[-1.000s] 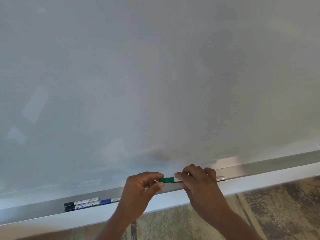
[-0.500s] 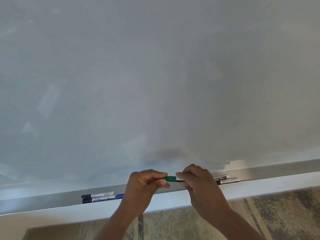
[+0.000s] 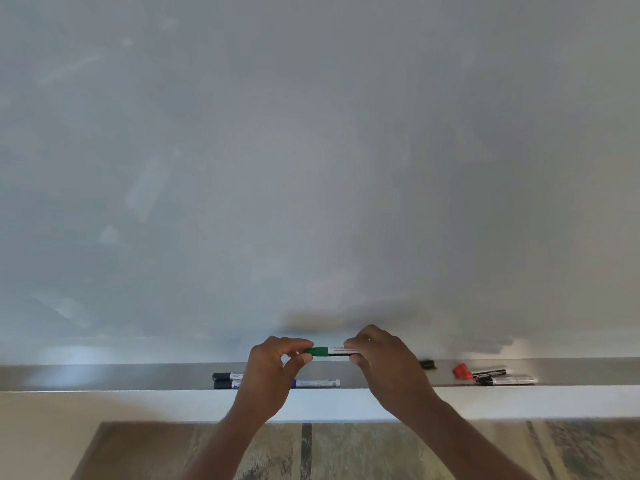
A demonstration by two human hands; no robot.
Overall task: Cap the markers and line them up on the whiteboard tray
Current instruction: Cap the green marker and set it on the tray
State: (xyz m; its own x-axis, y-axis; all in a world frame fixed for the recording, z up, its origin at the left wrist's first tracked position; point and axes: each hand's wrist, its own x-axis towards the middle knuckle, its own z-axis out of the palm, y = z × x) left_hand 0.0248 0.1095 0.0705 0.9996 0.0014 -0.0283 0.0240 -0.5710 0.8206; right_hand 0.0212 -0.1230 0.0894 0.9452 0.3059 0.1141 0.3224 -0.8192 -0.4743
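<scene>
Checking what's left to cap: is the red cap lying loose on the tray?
Yes, the red cap lies by itself on the tray, right of the right hand, beside two markers.

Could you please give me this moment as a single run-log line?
left hand: on green cap | right hand: holds green marker | step: capping above tray | loose: red cap

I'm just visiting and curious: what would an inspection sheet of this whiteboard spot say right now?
Surface: metal tray under a wiped whiteboard.
Job's things: green marker held above the tray; two dark-capped markers and a blue marker lying left; two black markers lying right.
Clutter: loose red cap and black cap on the tray.
Hands: left hand pinches the green cap end, right hand grips the barrel.
Cables: nothing seen.
Surroundings: patterned floor below.
</scene>
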